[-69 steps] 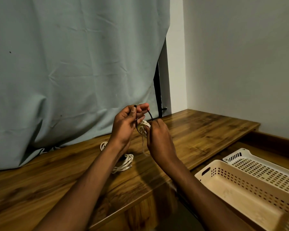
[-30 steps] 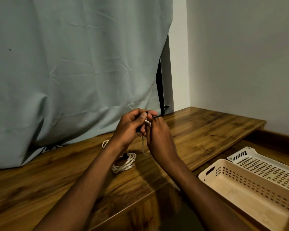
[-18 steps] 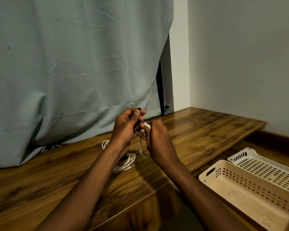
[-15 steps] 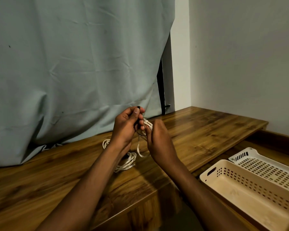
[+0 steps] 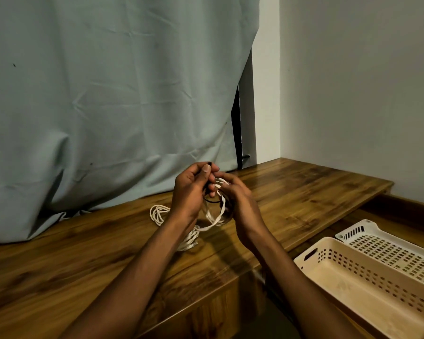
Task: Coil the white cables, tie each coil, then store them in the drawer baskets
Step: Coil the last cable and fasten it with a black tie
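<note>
From the head camera I see both hands raised together above the wooden desk (image 5: 291, 199), close to the grey-green curtain (image 5: 108, 106). My left hand (image 5: 191, 194) is curled tight, thumb pressed against the fingertips, pinching a thin black tie (image 5: 209, 199) whose loop hangs just below the fingers. My right hand (image 5: 238, 204) is closed round a small white cable coil (image 5: 218, 211); its loops droop between the two palms, clear of the desk. The tie lies against the top of that coil, but I cannot tell whether it is wrapped fully round.

A second white cable bundle (image 5: 158, 212) lies flat on the desk just behind and beneath my left wrist, partly hidden by the forearm.

Lower right, beyond the desk's edge, sit two perforated plastic baskets side by side and touching: a cream basket (image 5: 367, 272) nearer me and a white basket (image 5: 387, 248) behind it.
</note>
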